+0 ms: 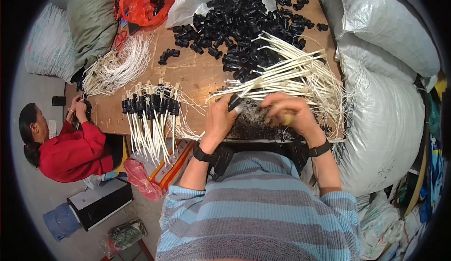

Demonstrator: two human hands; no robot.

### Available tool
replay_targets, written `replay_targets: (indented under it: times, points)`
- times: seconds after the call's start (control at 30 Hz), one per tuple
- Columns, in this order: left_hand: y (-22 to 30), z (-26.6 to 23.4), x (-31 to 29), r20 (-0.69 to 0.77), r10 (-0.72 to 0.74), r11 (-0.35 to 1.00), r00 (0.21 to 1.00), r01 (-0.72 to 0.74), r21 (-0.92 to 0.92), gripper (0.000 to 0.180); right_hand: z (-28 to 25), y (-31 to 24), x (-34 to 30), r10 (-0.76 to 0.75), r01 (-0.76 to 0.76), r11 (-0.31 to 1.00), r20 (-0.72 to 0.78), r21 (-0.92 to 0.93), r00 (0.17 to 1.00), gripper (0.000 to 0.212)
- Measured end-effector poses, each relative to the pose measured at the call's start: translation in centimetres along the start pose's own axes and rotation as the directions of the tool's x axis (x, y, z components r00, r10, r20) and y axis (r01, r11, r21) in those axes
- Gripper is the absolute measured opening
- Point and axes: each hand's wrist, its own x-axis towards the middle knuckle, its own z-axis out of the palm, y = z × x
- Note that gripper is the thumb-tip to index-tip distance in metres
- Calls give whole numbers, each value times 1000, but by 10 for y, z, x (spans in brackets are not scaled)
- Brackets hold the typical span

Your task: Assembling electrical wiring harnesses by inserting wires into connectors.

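In the head view, a person sits or stands at a brown worktop (188, 75), with both bare hands over its near edge. The left hand (220, 120) has its fingers closed around a small black part (235, 102), pinching it with the thumb, which shows something white near its tip. The black part is tilted, and a white stick passes very near to its upper end; whether the two are joined, one cannot tell. The right hand (290, 113) is just beside, its fingers bent and blurred, with a spot of yellow among them. One cannot tell if these fingers are pinching something.

Under and between the hands there is a spread of small dark bits (251, 127). Beyond them, a loose pile of white sticks (298, 77) with thin wires reaches to the right side of the worktop, lying partly over a big heap of black parts (244, 21). To the left of the left hand, black pieces with white sticks (150, 106) lie in a row, and the sticks hang over the near edge. Farther left lies a bundle of white cords (129, 63), near a red plastic bag (145, 2). Another person in a red top (70, 150) works at the left end, and full white sacks (383, 124) stand at the right.
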Motion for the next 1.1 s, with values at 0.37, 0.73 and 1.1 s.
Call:
replay_targets:
  times: [0.37,0.73,1.1]
  points:
    - [14,26,7,190,-139,881,972,208,-425,11,-66,-69,-61,-203,271,952,-369,141,907,38]
    - [23,24,7,215,-216,731,952,304,-611,14,33,18,-7,-180,74,422,-3,-904,984,25]
    - [-7,10,-10,55,162,986,985,-163,18,42,44,33,7,-206,-36,526,-168,-849,964,19]
